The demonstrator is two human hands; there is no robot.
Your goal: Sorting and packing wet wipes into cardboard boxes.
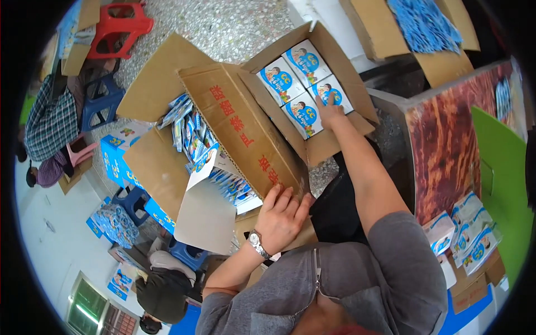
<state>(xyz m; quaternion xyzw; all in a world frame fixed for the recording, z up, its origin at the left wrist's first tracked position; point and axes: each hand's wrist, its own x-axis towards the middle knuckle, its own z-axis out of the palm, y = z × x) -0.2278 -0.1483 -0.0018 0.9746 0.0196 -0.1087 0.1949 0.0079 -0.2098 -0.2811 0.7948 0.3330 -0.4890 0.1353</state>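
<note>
My right hand (330, 113) reaches into an open cardboard carton (363, 106), fingertips on the near right one of several small white-and-blue printed boxes (329, 92) packed inside. Its thumb and forefinger look apart, and the other fingers are partly hidden. Wearing a silver wristwatch (255, 239), my left hand (285, 215) lies with fingers stretched over the near end of a second carton's brown flap (234, 120). Beyond that flap, to the left, this second carton holds many small blue-and-white sachets (192, 134). A white-and-blue printed box (205, 167) with a raised lid sits among them.
A patterned reddish-brown panel (444, 148) stands at the right, beside a green board (497, 162). White packs (474, 234) are stacked below it. Another carton with blue strips (424, 25) is at the top right. Stools, including a red one (120, 30), and other people are at the left.
</note>
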